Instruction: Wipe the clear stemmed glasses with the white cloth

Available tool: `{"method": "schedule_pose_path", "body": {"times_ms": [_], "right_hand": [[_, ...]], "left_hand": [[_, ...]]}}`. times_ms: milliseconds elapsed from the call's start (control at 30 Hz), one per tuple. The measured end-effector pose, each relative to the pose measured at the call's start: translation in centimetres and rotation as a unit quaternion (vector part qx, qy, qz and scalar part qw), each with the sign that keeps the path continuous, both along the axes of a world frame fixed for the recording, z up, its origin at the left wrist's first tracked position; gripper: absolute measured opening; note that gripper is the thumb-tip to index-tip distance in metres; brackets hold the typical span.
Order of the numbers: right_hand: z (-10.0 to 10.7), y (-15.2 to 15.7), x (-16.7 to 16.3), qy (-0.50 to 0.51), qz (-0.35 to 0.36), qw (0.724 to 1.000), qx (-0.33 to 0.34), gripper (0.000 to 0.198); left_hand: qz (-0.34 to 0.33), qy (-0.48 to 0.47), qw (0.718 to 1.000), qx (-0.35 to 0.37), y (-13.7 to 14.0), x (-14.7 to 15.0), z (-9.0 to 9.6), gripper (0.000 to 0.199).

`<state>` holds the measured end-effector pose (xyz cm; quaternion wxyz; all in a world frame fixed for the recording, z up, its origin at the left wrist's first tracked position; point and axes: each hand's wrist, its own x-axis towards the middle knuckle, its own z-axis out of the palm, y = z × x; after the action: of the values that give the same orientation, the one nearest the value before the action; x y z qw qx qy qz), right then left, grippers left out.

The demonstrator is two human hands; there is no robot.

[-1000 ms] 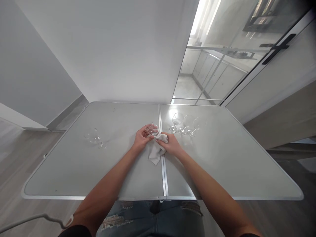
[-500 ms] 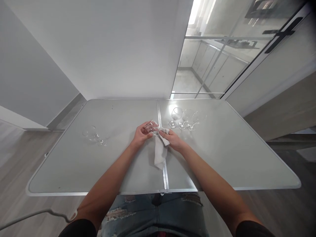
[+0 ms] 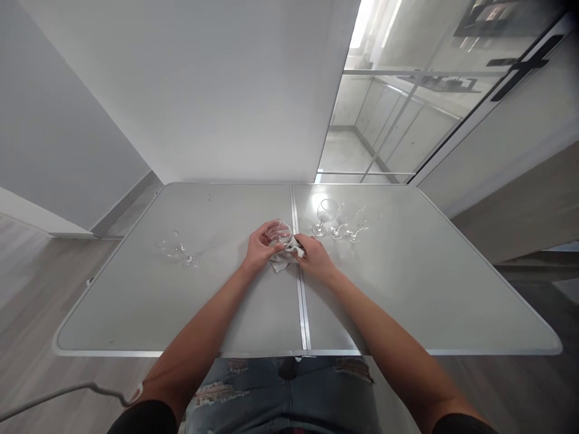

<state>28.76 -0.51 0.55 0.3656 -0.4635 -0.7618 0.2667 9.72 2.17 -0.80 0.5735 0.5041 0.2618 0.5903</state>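
My left hand (image 3: 259, 246) is closed around the bowl of a clear stemmed glass (image 3: 279, 229), held tilted above the middle of the table. My right hand (image 3: 314, 256) grips a white cloth (image 3: 295, 246) against the lower part of that glass. Part of the cloth hangs under the glass toward my left hand. The glass's stem and foot are mostly hidden by the cloth and fingers. Several wine glasses stand upright in a row to the right, the nearest glass (image 3: 326, 211) just beyond my right hand.
More clear glassware (image 3: 174, 246) is on the table's left part, its outlines faint. A metal seam (image 3: 304, 313) runs down the grey tabletop (image 3: 407, 289). A wall (image 3: 217, 90) and a glass-paned door (image 3: 389, 114) stand behind. A grey cable (image 3: 67, 392) reaches my left arm.
The cloth, which hung long below my right hand, is now bunched up beneath the glass. My right hand has shifted slightly and its fingers press nearer the glass. My left hand keeps its hold.
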Motion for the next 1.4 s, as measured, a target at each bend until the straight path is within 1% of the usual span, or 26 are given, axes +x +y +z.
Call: {"method": "schedule_pose_path", "body": {"times_ms": [67,100,167,233,267,300,333,367,433,467,533,567,600,667,733,800,867,933,967,1000,1033,1100,1167,1267,1367,1400], "right_hand": [[0.2,-0.1,0.1,0.060,0.015,0.996,-0.060,0.026],[0.3,-0.1,0.1,0.105,0.025,0.989,-0.099,0.030],[0.3,-0.1,0.2,0.200,0.035,0.963,-0.180,0.036],[0.3,0.0,0.2,0.269,0.037,0.928,-0.253,0.040],[0.3,0.0,0.2,0.288,0.037,0.916,-0.278,0.041],[0.2,0.1,0.3,0.294,0.037,0.911,-0.287,0.041],[0.1,0.1,0.3,0.285,0.038,0.917,-0.277,0.040],[0.1,0.1,0.3,0.261,0.038,0.933,-0.246,0.038],[-0.1,0.1,0.2,0.171,0.038,0.975,-0.136,0.031],[-0.3,0.2,0.1,0.115,0.037,0.990,-0.074,0.027],[-0.5,0.2,-0.2,0.020,0.026,0.999,0.021,0.027],[-0.5,0.2,-0.3,-0.007,0.015,0.999,0.045,0.029],[-0.6,0.1,-0.4,-0.016,0.006,0.999,0.048,0.028],[-0.4,0.1,-0.4,0.009,0.006,1.000,0.004,0.022],[-0.1,0.0,-0.2,0.080,0.033,0.993,-0.079,0.020],[0.2,-0.1,0.1,0.175,0.059,0.967,-0.174,0.029],[0.4,0.0,0.2,0.264,0.056,0.928,-0.256,0.038],[0.3,0.0,0.2,0.314,0.040,0.898,-0.305,0.042],[0.2,0.1,0.1,0.320,0.033,0.896,-0.306,0.043],[0.1,0.1,0.0,0.312,0.030,0.905,-0.289,0.042],[0.0,0.1,-0.1,0.289,0.032,0.923,-0.254,0.040],[-0.2,0.0,-0.2,0.210,0.037,0.966,-0.148,0.032],[-0.3,-0.1,-0.2,0.130,0.036,0.990,-0.044,0.022],[-0.2,-0.3,-0.1,0.048,0.059,0.996,0.050,0.018],[0.2,-0.2,0.1,-0.018,0.121,0.986,0.113,0.017],[0.3,-0.1,0.2,-0.030,0.128,0.983,0.127,0.017]], "left_hand": [[-0.015,-0.003,1.000,0.001,0.0,-0.1,0.0,0.069],[-0.019,-0.005,1.000,0.001,-0.1,-0.1,0.0,0.069],[-0.026,-0.004,1.000,-0.003,-0.1,-0.1,-0.1,0.069],[-0.032,0.001,0.999,-0.009,-0.1,-0.1,-0.1,0.070],[-0.034,0.001,0.999,-0.010,-0.1,-0.1,-0.1,0.070],[-0.033,0.000,0.999,-0.012,-0.1,-0.1,-0.1,0.071],[-0.029,-0.004,0.999,-0.013,-0.1,-0.1,-0.1,0.071],[-0.019,-0.009,1.000,-0.014,0.0,-0.1,-0.1,0.071],[0.008,-0.019,1.000,-0.017,0.1,-0.1,-0.1,0.072],[0.021,-0.021,0.999,-0.017,0.2,-0.1,-0.1,0.072],[0.035,-0.022,0.999,-0.012,0.2,-0.2,0.0,0.073],[0.034,-0.018,0.999,-0.009,0.2,-0.2,0.0,0.073],[0.029,-0.012,0.999,-0.005,0.2,-0.3,0.1,0.073],[0.014,0.000,1.000,-0.001,0.1,-0.3,0.1,0.072],[0.000,0.005,1.000,-0.003,0.0,-0.3,0.1,0.071],[-0.010,0.003,1.000,-0.006,0.0,-0.3,0.0,0.071],[-0.021,0.002,1.000,-0.012,-0.1,-0.3,0.0,0.070],[-0.029,0.004,0.999,-0.018,0.0,-0.3,-0.1,0.070],[-0.030,0.004,0.999,-0.021,0.0,-0.3,-0.1,0.070],[-0.026,0.001,0.999,-0.021,0.1,-0.3,-0.1,0.070],[-0.017,-0.003,1.000,-0.020,0.2,-0.3,-0.2,0.070],[0.011,-0.014,1.000,-0.018,0.3,-0.3,-0.3,0.070],[0.039,-0.022,0.999,-0.016,0.5,-0.4,-0.5,0.070],[0.061,-0.026,0.998,-0.015,0.8,-0.6,-0.7,0.070],[0.074,-0.030,0.997,-0.020,0.9,-0.7,-0.9,0.068],[0.076,-0.032,0.996,-0.020,1.0,-0.7,-1.0,0.067]]}}
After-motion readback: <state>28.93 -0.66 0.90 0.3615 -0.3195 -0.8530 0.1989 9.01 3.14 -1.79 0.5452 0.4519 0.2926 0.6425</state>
